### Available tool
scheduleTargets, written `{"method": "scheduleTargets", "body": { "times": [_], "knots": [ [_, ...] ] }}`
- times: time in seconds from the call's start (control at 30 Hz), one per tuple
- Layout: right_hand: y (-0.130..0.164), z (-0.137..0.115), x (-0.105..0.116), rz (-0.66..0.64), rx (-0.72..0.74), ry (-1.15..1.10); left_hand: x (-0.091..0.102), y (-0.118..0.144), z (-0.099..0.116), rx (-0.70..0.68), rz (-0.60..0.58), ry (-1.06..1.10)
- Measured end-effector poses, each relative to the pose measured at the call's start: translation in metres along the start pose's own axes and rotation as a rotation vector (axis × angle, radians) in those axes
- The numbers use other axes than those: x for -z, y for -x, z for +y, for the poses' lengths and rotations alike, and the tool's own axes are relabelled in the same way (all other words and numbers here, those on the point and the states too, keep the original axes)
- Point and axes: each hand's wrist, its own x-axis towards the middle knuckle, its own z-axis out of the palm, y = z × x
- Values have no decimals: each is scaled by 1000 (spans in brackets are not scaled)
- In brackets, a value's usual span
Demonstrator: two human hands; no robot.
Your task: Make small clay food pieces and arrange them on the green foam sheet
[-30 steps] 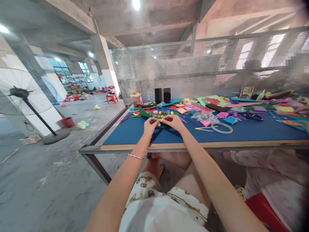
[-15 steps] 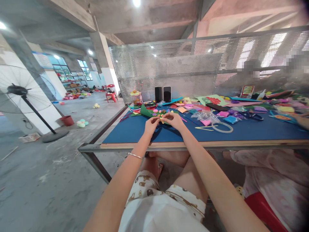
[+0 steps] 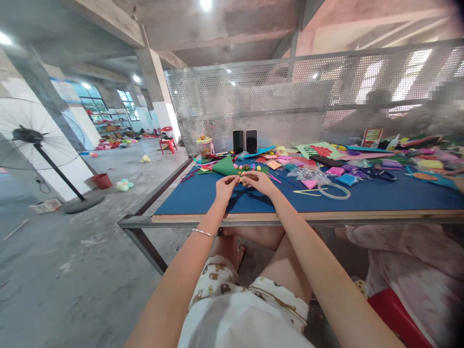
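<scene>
A small yellow piece (image 3: 243, 181) is pinched between the fingertips of both hands, just above the blue bench (image 3: 203, 198) near its front edge; what it is exactly, I cannot tell, it is too small. The left hand (image 3: 225, 186) has its fingers curled and pressed together on the piece, and a thin bracelet (image 3: 203, 234) sits on that wrist. The right hand (image 3: 259, 181) closes on the piece from the other side, thumb and fingers meeting. Just behind the hands lies a green felt sheet (image 3: 225, 166) with small coloured bits on it. To the right, a clear tape ring (image 3: 333, 191) lies flat. Further back, two phones (image 3: 245, 141) stand upright before the perforated metal screen (image 3: 290, 106). On the floor at the left stands a big fan (image 3: 32, 140).
</scene>
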Motion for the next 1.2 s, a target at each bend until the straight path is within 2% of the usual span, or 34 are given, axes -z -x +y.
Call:
{"method": "scheduleTargets", "body": {
  "times": [0.2, 0.37, 0.77, 1.03, 1.2],
  "knots": [
    [0, -1, 2, 34, 12, 7, -2, 2, 3, -35, 36, 71],
    [-2, 2, 4, 81, 43, 39, -4, 4, 6, -50, 16, 123],
    [-1, 0, 5, 108, 98, 170, -3, 3, 5, -8, 32, 182],
    [1, -1, 1, 45, 7, 64, -1, 3, 4, -49, 83, 184],
    [-1, 2, 4, 115, -6, 56, -3, 5, 6, -42, 46, 171]
  ]
}}
